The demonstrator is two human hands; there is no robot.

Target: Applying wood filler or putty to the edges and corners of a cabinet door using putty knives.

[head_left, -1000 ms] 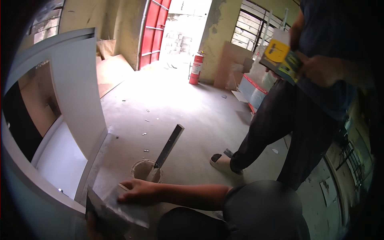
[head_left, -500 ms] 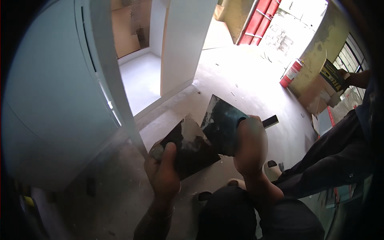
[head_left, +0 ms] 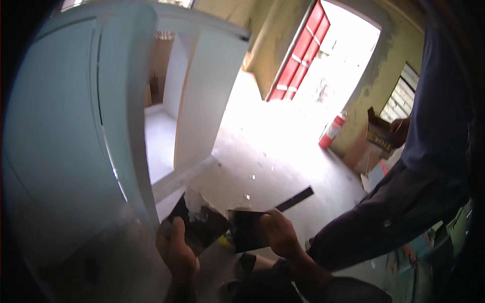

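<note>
My left hand [head_left: 178, 251] grips a dark flat plate [head_left: 209, 227], its thumb on top, with pale paste [head_left: 196, 206] smeared over the far part. Just to its right, my right hand [head_left: 283, 236] is closed on a second dark flat blade [head_left: 247, 233], which looks like a putty spreader. The near edges of the two plates almost meet; whether they touch I cannot tell. Beyond my right hand a black strip [head_left: 297, 198] shows against the floor.
A pale cabinet [head_left: 202, 101] with an open compartment stands at the left. Another person, in dark trousers [head_left: 369, 222], is close on the right, one hand [head_left: 399, 132] at a dark box [head_left: 379, 137]. A red fire extinguisher [head_left: 332, 132] stands by the wall near a red door [head_left: 301, 53].
My view has tilted up. Both hands sit lower in it, and the right-hand blade has turned from a raised, face-on pose to a flatter one. The other person stands more upright.
</note>
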